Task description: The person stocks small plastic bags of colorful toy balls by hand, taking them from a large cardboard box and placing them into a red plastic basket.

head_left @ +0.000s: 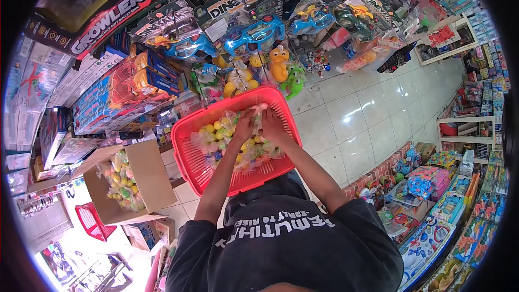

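A red plastic basket [197,184] rests in front of my body, holding clear bags of small yellow, green and orange balls [218,126]. Both hands are inside it near the far rim, close together. My left hand [245,124] is over the bags, its fingers bent toward a clear wrapper. Beside it, my right hand [272,125] touches the same crinkled clear plastic [258,109]. The fingertips of both hands are too small and partly hidden to tell what they pinch.
An open cardboard box [154,176] with more bagged balls stands at the left. Packaged toys [254,35] hang just beyond the basket. A second red basket [92,221] is at lower left. Shelves of toys line the right, past the tiled floor [351,124].
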Motion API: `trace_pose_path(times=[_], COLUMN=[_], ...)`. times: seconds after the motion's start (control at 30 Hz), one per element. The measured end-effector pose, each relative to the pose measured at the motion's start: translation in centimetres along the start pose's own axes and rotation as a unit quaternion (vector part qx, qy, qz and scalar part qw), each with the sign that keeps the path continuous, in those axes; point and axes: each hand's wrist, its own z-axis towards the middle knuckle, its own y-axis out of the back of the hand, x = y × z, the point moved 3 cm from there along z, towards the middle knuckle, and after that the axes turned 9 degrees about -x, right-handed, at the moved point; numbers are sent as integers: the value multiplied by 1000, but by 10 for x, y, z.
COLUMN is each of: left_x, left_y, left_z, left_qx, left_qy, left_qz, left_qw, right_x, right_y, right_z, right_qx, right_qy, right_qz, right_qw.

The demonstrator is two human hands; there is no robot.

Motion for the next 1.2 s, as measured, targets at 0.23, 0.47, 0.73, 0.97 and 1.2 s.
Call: trace_pose_path(times=[0.23,0.47,0.73,0.97,1.2], left_x=[-7,-26,-119,-151,-66], left_y=[15,56,139,122,80], left_z=[-5,-33,-111,-175,-243], left_qx=[44,64,160,383,321], left_qy=[11,69,222,177,289], left_qz=[-55,-85,-414,-438,-318], left_qw=[997,992,868,793,844], right_x=[-3,8,29,27,-5], right_y=[-8,19,79,84,-2], right_z=[-1,-56,-126,-183,-240], right_qx=[-6,-79,-121,113,252], right_qy=[18,-12,60,-44,-86], right_qz=[14,107,299,630,660], right_qw=[1000,991,945,767,702])
